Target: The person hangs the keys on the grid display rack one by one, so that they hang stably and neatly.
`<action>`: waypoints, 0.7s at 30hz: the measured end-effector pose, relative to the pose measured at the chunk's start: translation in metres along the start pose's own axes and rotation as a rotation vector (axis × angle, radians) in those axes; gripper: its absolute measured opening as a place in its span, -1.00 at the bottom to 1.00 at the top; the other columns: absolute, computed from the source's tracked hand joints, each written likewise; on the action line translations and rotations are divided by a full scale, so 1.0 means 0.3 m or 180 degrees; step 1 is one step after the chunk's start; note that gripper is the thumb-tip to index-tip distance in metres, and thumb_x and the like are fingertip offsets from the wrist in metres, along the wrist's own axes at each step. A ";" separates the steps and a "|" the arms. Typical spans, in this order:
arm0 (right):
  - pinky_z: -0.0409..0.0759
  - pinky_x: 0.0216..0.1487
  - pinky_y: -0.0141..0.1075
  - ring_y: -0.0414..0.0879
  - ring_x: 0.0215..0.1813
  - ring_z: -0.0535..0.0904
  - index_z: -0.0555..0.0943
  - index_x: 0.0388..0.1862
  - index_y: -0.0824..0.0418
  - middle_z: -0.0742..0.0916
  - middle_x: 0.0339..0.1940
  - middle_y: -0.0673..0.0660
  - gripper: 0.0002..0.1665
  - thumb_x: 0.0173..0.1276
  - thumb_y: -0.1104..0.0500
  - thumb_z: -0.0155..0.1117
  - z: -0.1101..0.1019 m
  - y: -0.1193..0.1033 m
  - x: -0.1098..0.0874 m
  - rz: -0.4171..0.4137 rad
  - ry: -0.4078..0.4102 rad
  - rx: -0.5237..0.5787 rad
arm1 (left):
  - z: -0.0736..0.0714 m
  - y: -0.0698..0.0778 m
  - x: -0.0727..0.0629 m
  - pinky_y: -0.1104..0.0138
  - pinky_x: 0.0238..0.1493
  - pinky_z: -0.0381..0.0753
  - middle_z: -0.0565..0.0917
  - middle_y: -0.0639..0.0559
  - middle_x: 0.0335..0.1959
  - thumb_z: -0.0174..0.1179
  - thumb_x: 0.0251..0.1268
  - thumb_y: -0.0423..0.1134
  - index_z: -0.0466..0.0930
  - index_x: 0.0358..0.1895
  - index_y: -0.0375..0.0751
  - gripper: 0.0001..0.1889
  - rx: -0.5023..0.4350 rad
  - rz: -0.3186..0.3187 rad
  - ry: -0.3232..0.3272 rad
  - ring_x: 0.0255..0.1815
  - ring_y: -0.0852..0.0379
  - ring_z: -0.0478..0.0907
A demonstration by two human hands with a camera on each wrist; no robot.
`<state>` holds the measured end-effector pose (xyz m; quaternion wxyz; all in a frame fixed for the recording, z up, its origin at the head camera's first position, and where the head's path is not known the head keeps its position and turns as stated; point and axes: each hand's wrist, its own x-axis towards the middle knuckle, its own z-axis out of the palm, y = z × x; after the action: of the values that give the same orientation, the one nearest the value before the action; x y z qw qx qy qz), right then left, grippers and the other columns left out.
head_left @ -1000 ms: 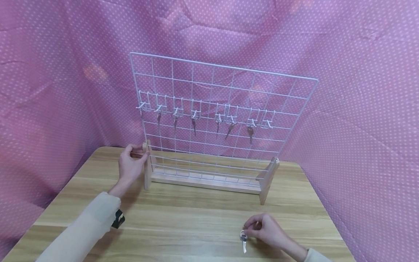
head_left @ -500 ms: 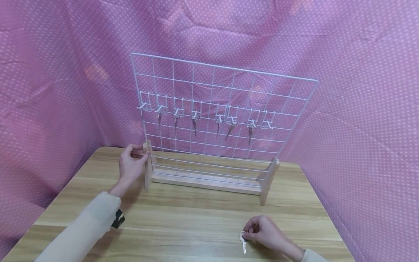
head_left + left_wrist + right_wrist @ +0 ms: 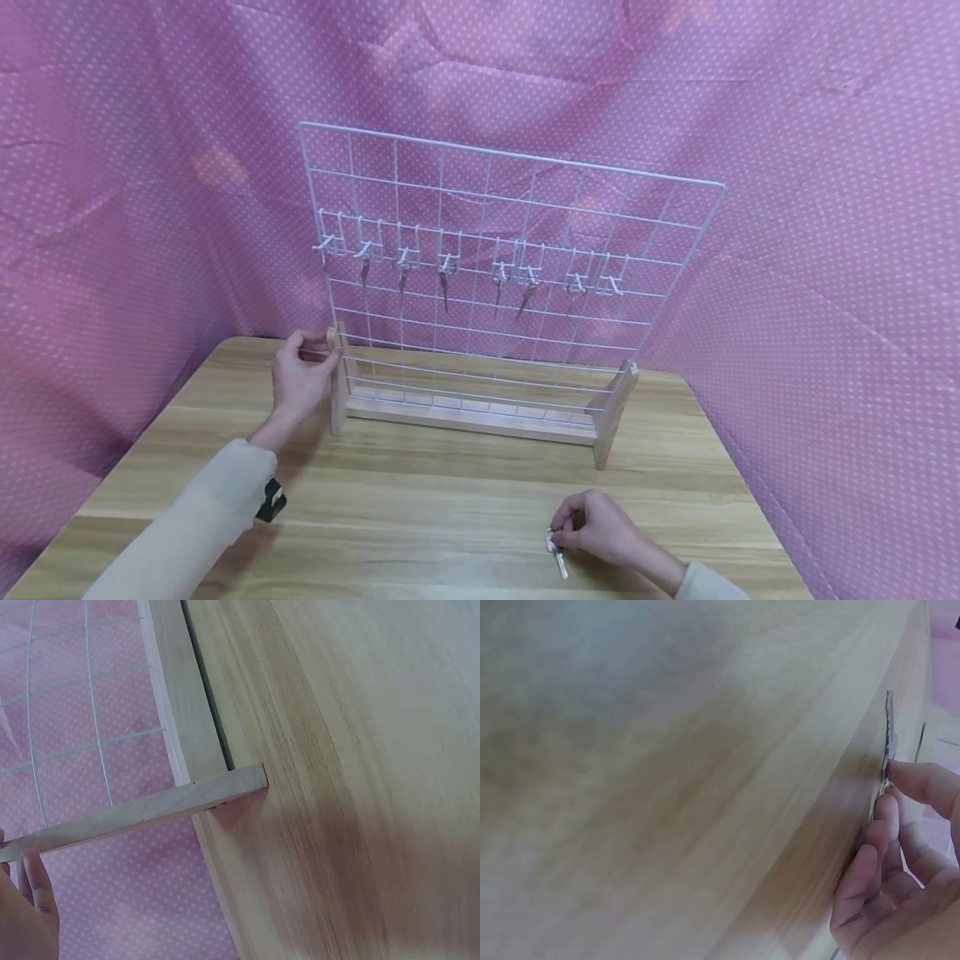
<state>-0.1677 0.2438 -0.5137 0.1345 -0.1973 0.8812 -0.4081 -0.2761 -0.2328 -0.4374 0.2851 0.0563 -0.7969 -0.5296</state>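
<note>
My left hand [image 3: 298,379] grips the upper end of the left wooden side post [image 3: 337,408] of a wire grid rack, thumb on the near side. In the left wrist view, the fingers of that hand [image 3: 28,911] touch the end of the same post [image 3: 150,813]. Low over the table's front right, my right hand [image 3: 606,531] pinches a silver key [image 3: 561,565] near its ring, blade pointing down. The right wrist view has the key [image 3: 889,724] sticking out past the thumb, its ring largely hidden by the fingers.
The white grid [image 3: 513,154] leans in its wooden stand on the wood-grain table [image 3: 420,517]. Several double-wire hooks line it, most bearing keys [image 3: 528,298]; the rightmost hook [image 3: 615,286] shows no key. Pink dotted cloth [image 3: 847,250] surrounds the table.
My right hand has shifted slightly left, and the key in it has turned and now slants. One hanging key near the right has swung and is barely visible. The left hand stays put.
</note>
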 end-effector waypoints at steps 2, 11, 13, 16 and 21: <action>0.46 -0.47 -0.53 -0.41 -0.50 0.49 0.75 -0.37 0.20 0.73 -0.52 -0.04 -0.89 0.19 0.31 0.57 0.004 -0.002 0.005 0.0017 -0.0043 0.0056 | 0.000 -0.001 0.000 0.71 -0.25 0.55 0.71 -0.27 0.00 0.37 0.37 -0.37 0.58 0.08 -0.40 -0.69 0.0013 -0.0034 -0.0004 -0.29 0.55 0.47; 0.49 -0.46 -0.53 -0.38 -0.48 0.51 0.74 -0.37 0.23 0.76 -0.49 0.00 -0.89 0.18 0.36 0.54 0.003 -0.013 0.010 0.0073 -0.0176 0.0115 | -0.001 -0.001 0.002 0.71 -0.27 0.55 0.72 -0.29 0.00 0.38 0.35 -0.38 0.58 0.08 -0.40 -0.69 0.0032 -0.0055 0.0006 -0.32 0.57 0.47; 0.49 -0.46 -0.53 -0.37 -0.48 0.52 0.74 -0.37 0.25 0.76 -0.48 0.03 -0.89 0.18 0.39 0.51 0.002 -0.015 0.011 0.0070 -0.0206 0.0124 | -0.001 0.000 0.003 0.71 -0.28 0.54 0.72 -0.29 0.00 0.38 0.35 -0.37 0.58 0.08 -0.40 -0.69 0.0043 -0.0048 0.0012 -0.32 0.57 0.47; 0.49 -0.47 -0.53 -0.36 -0.49 0.52 0.74 -0.37 0.26 0.77 -0.47 0.06 -0.90 0.19 0.42 0.45 0.000 -0.017 0.013 0.0079 -0.0231 0.0128 | 0.000 0.000 0.004 0.71 -0.28 0.54 0.72 -0.29 0.00 0.38 0.35 -0.37 0.58 0.07 -0.41 -0.69 0.0050 -0.0035 0.0020 -0.32 0.58 0.47; 0.52 -0.45 -0.52 -0.33 -0.48 0.55 0.74 -0.34 0.28 0.78 -0.44 0.11 -0.91 0.22 0.43 0.41 -0.006 -0.014 0.013 0.0113 -0.0181 0.0248 | 0.003 0.001 0.006 0.71 -0.28 0.54 0.72 -0.28 0.00 0.37 0.36 -0.37 0.57 0.07 -0.41 -0.69 0.0057 -0.0046 0.0015 -0.32 0.57 0.47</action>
<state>-0.1709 0.2407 -0.5098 0.1742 -0.1878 0.8638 -0.4338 -0.2779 -0.2325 -0.4367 0.2826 0.0658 -0.8006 -0.5243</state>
